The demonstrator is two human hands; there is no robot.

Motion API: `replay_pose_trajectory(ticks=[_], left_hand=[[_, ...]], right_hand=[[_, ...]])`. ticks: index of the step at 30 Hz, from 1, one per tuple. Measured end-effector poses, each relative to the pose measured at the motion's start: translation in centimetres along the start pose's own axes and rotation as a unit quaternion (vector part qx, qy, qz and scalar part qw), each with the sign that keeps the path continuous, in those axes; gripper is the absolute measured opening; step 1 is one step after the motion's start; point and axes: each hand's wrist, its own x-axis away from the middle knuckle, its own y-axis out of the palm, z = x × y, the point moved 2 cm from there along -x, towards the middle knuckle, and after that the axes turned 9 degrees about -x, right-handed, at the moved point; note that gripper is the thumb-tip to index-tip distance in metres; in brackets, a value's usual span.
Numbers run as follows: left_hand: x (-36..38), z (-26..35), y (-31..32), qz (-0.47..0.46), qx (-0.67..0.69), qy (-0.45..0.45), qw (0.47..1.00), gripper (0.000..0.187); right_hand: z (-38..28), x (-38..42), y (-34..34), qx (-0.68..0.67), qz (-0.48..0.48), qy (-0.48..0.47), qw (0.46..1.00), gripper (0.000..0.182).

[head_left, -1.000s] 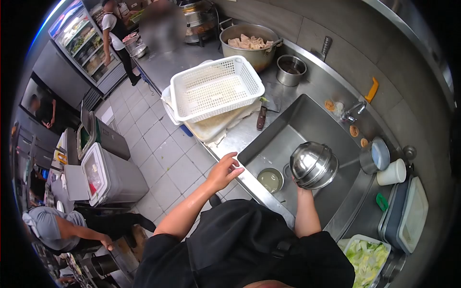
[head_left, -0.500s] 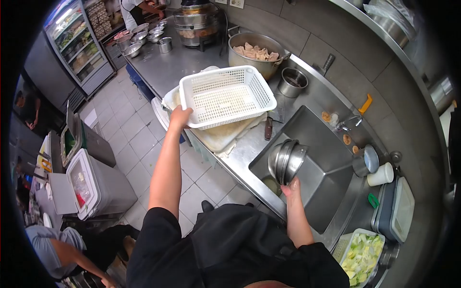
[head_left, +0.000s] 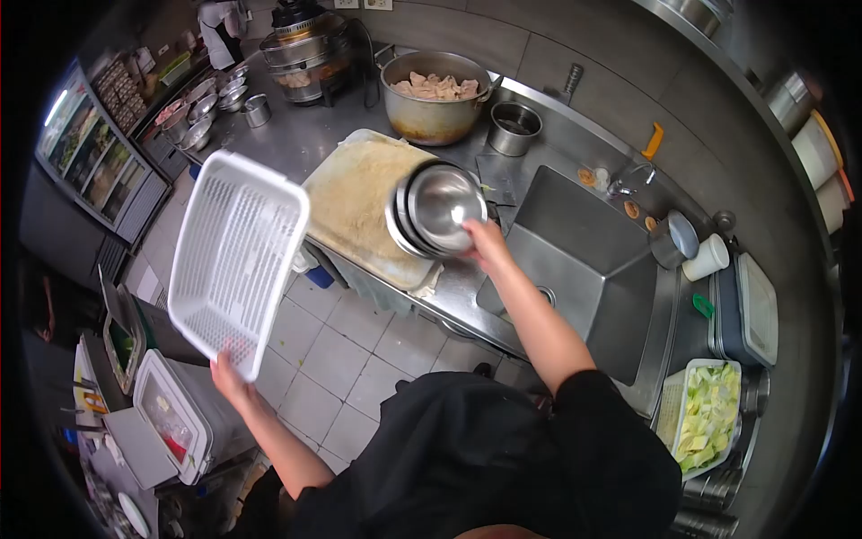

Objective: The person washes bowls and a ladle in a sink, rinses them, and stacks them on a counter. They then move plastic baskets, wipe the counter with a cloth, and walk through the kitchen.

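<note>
My left hand [head_left: 232,375] grips the lower end of a white perforated plastic basket [head_left: 235,256], which is tilted up over the floor with nothing inside it. Closed on the rim of several nested metal bowls [head_left: 442,208] is my right hand [head_left: 485,241]. These bowls are above the near right part of a worn cutting board [head_left: 346,193] on the steel counter. To the right of the bowls lies the metal sink [head_left: 575,211], its basin bare.
A large pot of pale meat [head_left: 431,112] and a small metal pot [head_left: 514,130] stand behind the board. Cut cabbage [head_left: 708,418] fills a basket at right. An open lidded bin [head_left: 175,418] is at left. A person [head_left: 220,34] stands at the far end.
The basket has moved left and tilted upright, off the cutting board. The nested bowls have risen out of the sink and moved left over the board. My view has turned.
</note>
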Motion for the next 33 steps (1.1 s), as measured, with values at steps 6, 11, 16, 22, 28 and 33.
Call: replay_pose_trajectory(ticks=[6, 11, 16, 22, 28, 33], left_hand=[[4.4, -0.8, -6.4, 0.076, -0.017, -0.011, 0.997, 0.030], [6.3, 0.1, -4.9, 0.042, -0.026, -0.024, 0.998, 0.032], [6.1, 3.9, 2.8, -0.048, 0.004, 0.015, 0.999, 0.030], [11.2, 5.9, 19.8, -0.271, 0.045, 0.053, 0.960, 0.041], [25.5, 1.6, 31.1, -0.541, -0.063, -0.002, 0.839, 0.025], [34.1, 0.6, 33.8, -0.761, -0.064, 0.076, 0.641, 0.020]], right_hand=[[0.1, -8.2, 7.5, 0.147, 0.011, 0.060, 0.987, 0.045], [-1.9, -6.5, 7.6, 0.184, 0.028, 0.049, 0.981, 0.071], [-0.5, -3.3, 2.0, 0.256, 0.086, -0.231, 0.935, 0.039], [-0.5, 12.8, 1.8, 0.066, -0.282, -0.050, 0.956, 0.058], [-3.1, 18.6, -3.6, -0.008, 0.059, -0.337, 0.940, 0.053], [-5.6, 23.2, -20.9, -0.181, 0.276, -0.322, 0.887, 0.025]])
